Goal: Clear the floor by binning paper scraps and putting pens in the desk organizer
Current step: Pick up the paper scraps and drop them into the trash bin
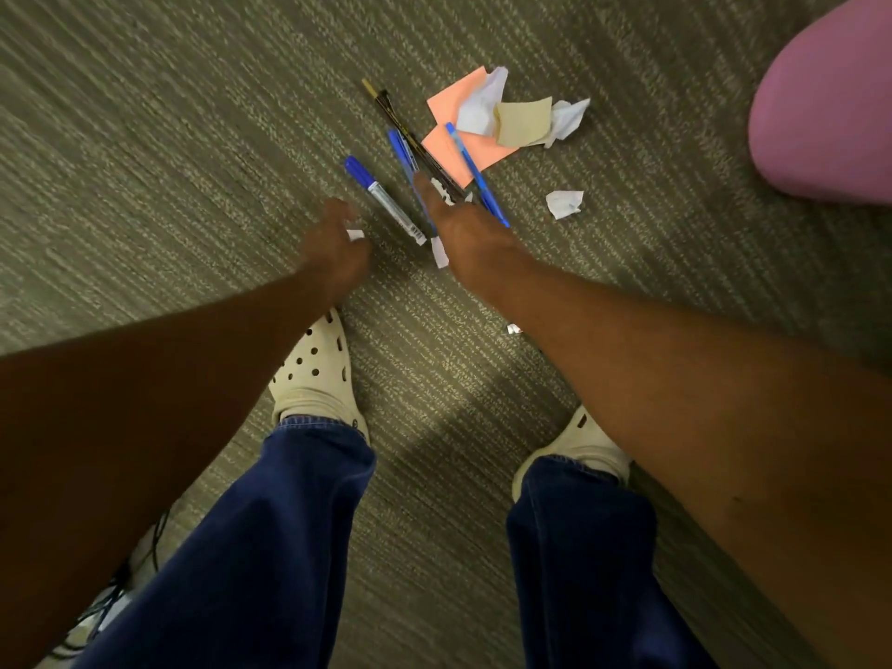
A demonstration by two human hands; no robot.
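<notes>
Early stage, nothing visibly cleared yet. Both arms stretched down toward the litter on the carpet (145,161).

Left hand (338,251): fingers loosely curled, a small white scrap (356,235) at the fingertips — pinched or merely touched, cannot tell. Right hand (470,234): index finger extended onto the bunch of pens, gripping nothing that shows (remaining fingers hidden behind the hand, so grasp uncertain).

Still on the floor:
- blue-capped marker (383,199), between the two hands
- blue pen (405,159), partly under the right fingers
- black pen (410,132) with a tan-tipped one beside it
- second blue pen (475,173), lying across the pink sheet (446,147)
- crumpled white paper (480,101) and a tan note (523,122) atop the pink sheet, more white paper (569,118) just beside
- loose white scrap (564,203) to the right, a white strip (439,253) by the right wrist

No bin, no desk organizer in view. All scraps left to bin, all pens left to stow — probably gathering comes next.

Also seen: cream clogs (316,374), jeans, pink rounded object (830,103) top right.
</notes>
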